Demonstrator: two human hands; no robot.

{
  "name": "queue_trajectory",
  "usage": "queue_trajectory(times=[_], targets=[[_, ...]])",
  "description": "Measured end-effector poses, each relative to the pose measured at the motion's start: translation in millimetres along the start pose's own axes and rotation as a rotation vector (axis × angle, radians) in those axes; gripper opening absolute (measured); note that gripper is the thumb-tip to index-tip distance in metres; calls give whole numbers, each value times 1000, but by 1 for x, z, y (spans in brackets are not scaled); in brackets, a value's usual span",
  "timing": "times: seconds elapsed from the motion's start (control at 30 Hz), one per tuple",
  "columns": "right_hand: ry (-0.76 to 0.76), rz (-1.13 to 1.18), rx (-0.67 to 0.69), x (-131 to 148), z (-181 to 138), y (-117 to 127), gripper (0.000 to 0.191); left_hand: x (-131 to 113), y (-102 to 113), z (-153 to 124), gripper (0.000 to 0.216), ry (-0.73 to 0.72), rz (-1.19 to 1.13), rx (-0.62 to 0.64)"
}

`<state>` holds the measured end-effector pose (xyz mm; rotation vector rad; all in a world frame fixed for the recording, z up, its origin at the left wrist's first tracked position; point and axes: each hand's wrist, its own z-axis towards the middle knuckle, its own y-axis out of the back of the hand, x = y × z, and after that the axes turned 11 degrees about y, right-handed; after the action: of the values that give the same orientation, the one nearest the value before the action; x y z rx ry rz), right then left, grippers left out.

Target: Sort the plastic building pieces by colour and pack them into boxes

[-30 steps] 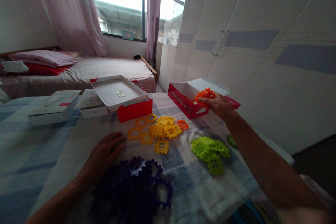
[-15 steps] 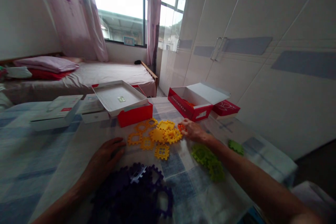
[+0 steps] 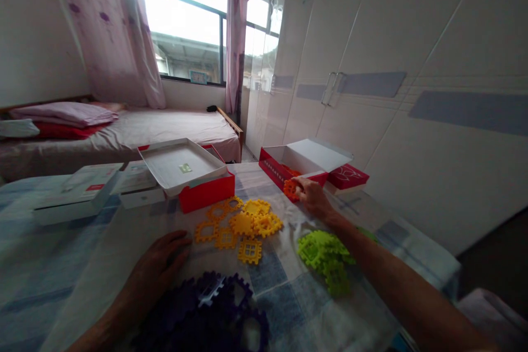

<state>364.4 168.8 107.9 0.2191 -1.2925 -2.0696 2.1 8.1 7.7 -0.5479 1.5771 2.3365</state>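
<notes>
My right hand (image 3: 311, 197) is closed on an orange puzzle tile (image 3: 291, 189), held just in front of an open red box (image 3: 277, 166) that has more orange tiles inside. My left hand (image 3: 159, 269) rests flat on the table with its fingers spread, beside a heap of dark purple tiles (image 3: 210, 316). Several yellow and orange tiles (image 3: 243, 224) lie in the middle. A pile of green tiles (image 3: 324, 256) sits under my right forearm.
A second red box with a white lid (image 3: 185, 165) tilted across it stands behind the yellow tiles. Two flat white boxes (image 3: 82, 192) lie at the left. The table has a blue checked cloth (image 3: 49, 264). A bed (image 3: 124, 132) and wardrobe doors (image 3: 371, 93) lie beyond.
My right hand left the red box, came down to the lone orange tile by the yellow group, picked it up and lifted it back toward the box. The left hand stayed put.
</notes>
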Motion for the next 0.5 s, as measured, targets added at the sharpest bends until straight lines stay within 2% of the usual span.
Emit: queue_trajectory(times=[0.1, 0.17, 0.27, 0.37, 0.43, 0.5], targets=[[-123, 82, -170, -12, 33, 15, 35, 3, -1, 0, 39, -14, 5, -8], [-200, 119, -239, -25, 55, 22, 36, 5, -1, 0, 38, -19, 10, -17], [-323, 75, -341, -51, 75, 26, 43, 7, -3, 0, 38, -19, 17, -33], [-635, 8, -504, -81, 74, 24, 48, 11, -7, 0, 39, -21, 23, -52], [-824, 37, -530, -99, 67, 21, 43, 13, -9, 0, 38, -21, 22, -58], [-906, 107, -507, -114, 60, 16, 32, 13, -10, 0, 38, -13, 16, -57]])
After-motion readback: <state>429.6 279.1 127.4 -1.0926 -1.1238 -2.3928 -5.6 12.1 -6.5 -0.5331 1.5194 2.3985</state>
